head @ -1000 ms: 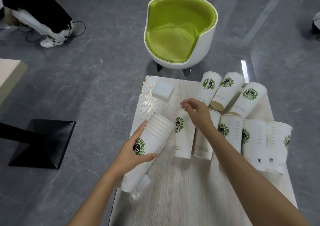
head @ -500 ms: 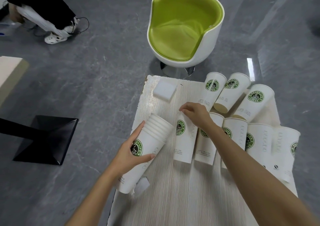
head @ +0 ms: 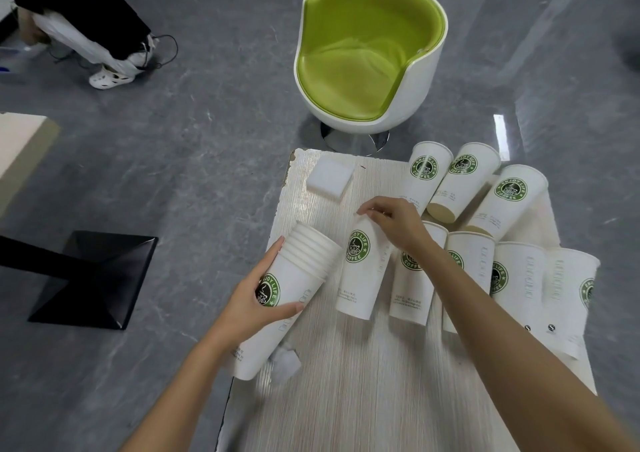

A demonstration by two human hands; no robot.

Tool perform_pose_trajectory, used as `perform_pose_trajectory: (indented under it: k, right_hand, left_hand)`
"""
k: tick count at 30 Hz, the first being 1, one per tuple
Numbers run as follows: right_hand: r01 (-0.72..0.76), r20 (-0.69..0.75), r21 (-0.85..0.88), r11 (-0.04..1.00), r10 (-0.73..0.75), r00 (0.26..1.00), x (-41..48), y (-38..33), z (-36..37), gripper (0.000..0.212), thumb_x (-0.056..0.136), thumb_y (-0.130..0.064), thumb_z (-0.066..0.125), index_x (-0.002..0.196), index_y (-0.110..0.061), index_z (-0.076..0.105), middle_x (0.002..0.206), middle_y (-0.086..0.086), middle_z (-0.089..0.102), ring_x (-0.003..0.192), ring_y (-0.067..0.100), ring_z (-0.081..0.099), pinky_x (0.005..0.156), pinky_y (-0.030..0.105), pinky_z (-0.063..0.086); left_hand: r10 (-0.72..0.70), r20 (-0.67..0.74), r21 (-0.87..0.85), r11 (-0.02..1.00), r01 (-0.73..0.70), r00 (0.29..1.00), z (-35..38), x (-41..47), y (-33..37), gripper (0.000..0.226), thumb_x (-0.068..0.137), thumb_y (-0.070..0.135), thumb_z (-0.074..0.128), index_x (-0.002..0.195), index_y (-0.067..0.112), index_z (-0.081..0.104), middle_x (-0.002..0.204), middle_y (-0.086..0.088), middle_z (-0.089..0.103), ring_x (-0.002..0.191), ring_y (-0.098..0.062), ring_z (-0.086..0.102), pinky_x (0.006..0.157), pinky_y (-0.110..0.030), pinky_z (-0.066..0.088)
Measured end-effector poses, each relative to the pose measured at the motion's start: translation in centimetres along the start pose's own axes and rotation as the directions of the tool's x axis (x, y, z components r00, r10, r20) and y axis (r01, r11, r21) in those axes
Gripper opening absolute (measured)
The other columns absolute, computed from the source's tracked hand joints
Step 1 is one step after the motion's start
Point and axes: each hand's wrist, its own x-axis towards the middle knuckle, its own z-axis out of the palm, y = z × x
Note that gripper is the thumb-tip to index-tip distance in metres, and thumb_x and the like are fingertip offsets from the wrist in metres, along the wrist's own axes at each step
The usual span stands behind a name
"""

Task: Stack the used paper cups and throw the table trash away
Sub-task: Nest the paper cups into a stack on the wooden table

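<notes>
My left hand is wrapped around the nested stack of cups, fingers curled over its side near the green logo. The stack is tilted, its long axis running from the near left, where its base sits at the table edge, up to its open rims at the far right. My right hand is pinched on the rim of a single cup just right of the stack; that cup leans with its mouth far and its base near. Whether it has left the table I cannot tell. To its right stand four more cups in a row, and beyond them three cups lying down, mouths pointing far and bases toward me. A white square pad lies at the far left corner, and a crumpled scrap of paper lies by the stack's base.
</notes>
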Motion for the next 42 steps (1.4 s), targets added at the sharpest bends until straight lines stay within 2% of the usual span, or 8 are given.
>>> perform_pose_trajectory:
  k: [2, 5, 9, 15, 20, 25, 36, 42]
  right_hand:
    - [0.023, -0.045, 0.021, 1.0, -0.022, 0.999, -0.4, -0.7, -0.8, 0.02, 0.092, -0.008, 0.055, 0.09, -0.018, 0.072, 0.091, -0.01, 0.068, 0.074, -0.011, 0.055, 0.068, 0.001, 0.035]
    - [0.05, -0.133, 0.036, 0.998, -0.045, 0.99, -0.9, -1.3, -2.4, 0.019, 0.092, -0.009, 0.056, 0.092, -0.018, 0.073, 0.094, -0.009, 0.07, 0.08, -0.001, 0.058, 0.073, 0.003, 0.038]
    - [0.093, -0.268, 0.125, 0.988, -0.057, 0.962, -1.5, -1.9, -5.2, 0.023, 0.09, -0.004, 0.056, 0.089, -0.022, 0.071, 0.093, -0.009, 0.069, 0.093, 0.011, 0.062, 0.091, 0.024, 0.046]
    - [0.201, -0.488, 0.166, 0.965, -0.097, 0.868, -2.3, -3.4, -7.4, 0.026, 0.089, -0.001, 0.053, 0.09, -0.022, 0.069, 0.09, -0.008, 0.067, 0.083, -0.004, 0.06, 0.086, 0.018, 0.045]
    - [0.28, -0.57, 0.181, 0.943, -0.132, 0.811, -2.8, -4.3, -6.6, 0.022, 0.09, -0.005, 0.053, 0.094, -0.02, 0.069, 0.092, -0.006, 0.069, 0.086, 0.005, 0.062, 0.083, 0.021, 0.047]
    - [0.316, -0.548, 0.237, 0.919, -0.142, 0.824, -3.1, -5.2, -4.9, 0.02, 0.09, -0.005, 0.054, 0.093, -0.017, 0.07, 0.09, -0.014, 0.067, 0.086, 0.004, 0.061, 0.083, 0.021, 0.047]
    - [0.268, -0.378, 0.392, 0.88, -0.112, 0.919, -4.8, -5.7, -1.4, 0.027, 0.091, -0.001, 0.053, 0.089, -0.024, 0.068, 0.095, -0.006, 0.069, 0.093, 0.013, 0.062, 0.085, 0.021, 0.047]
    - [0.207, -0.286, 0.453, 0.867, -0.078, 0.955, -6.2, -5.7, -0.1, 0.024, 0.091, 0.002, 0.053, 0.09, -0.016, 0.068, 0.093, -0.006, 0.069, 0.085, 0.001, 0.061, 0.078, 0.014, 0.044]
  left_hand:
    - [0.007, -0.01, 0.001, 1.0, -0.007, 1.0, -0.2, -0.1, 0.0, 0.099, 0.072, 0.005, 0.085, 0.145, 0.045, 0.032, 0.144, 0.038, 0.037, 0.131, 0.017, 0.036, 0.097, 0.002, 0.031]
    - [0.019, -0.016, 0.009, 1.0, -0.019, 1.0, -0.6, -0.4, 0.0, 0.099, 0.071, 0.007, 0.085, 0.145, 0.047, 0.031, 0.148, 0.034, 0.036, 0.132, 0.016, 0.035, 0.097, 0.001, 0.032]
    - [0.023, -0.004, 0.015, 1.0, -0.023, 1.0, -0.9, -0.8, -0.2, 0.101, 0.07, 0.01, 0.087, 0.148, 0.043, 0.031, 0.149, 0.032, 0.035, 0.134, 0.013, 0.035, 0.099, 0.0, 0.031]
    - [0.034, 0.026, 0.042, 0.998, -0.035, 0.999, -0.6, -1.1, -0.1, 0.1, 0.071, 0.01, 0.086, 0.149, 0.039, 0.031, 0.148, 0.034, 0.036, 0.135, 0.013, 0.034, 0.101, 0.0, 0.029]
    - [0.038, 0.052, 0.067, 0.997, -0.042, 0.998, -0.1, -1.4, 0.3, 0.1, 0.071, 0.011, 0.086, 0.149, 0.039, 0.03, 0.138, 0.049, 0.034, 0.129, 0.022, 0.032, 0.095, 0.005, 0.027]
    - [0.044, 0.09, 0.081, 0.995, -0.052, 0.995, 0.1, -1.3, 0.5, 0.1, 0.071, 0.011, 0.087, 0.149, 0.039, 0.03, 0.137, 0.049, 0.035, 0.129, 0.021, 0.035, 0.096, 0.003, 0.029]
    - [0.079, 0.11, 0.069, 0.994, -0.087, 0.991, 0.5, -1.3, 1.3, 0.1, 0.07, 0.007, 0.086, 0.148, 0.038, 0.031, 0.135, 0.049, 0.038, 0.126, 0.021, 0.037, 0.095, 0.002, 0.03]
    - [0.09, 0.127, 0.07, 0.993, -0.1, 0.988, 0.7, -1.2, 1.8, 0.1, 0.07, 0.009, 0.087, 0.147, 0.042, 0.031, 0.136, 0.049, 0.036, 0.126, 0.022, 0.037, 0.095, 0.002, 0.031]
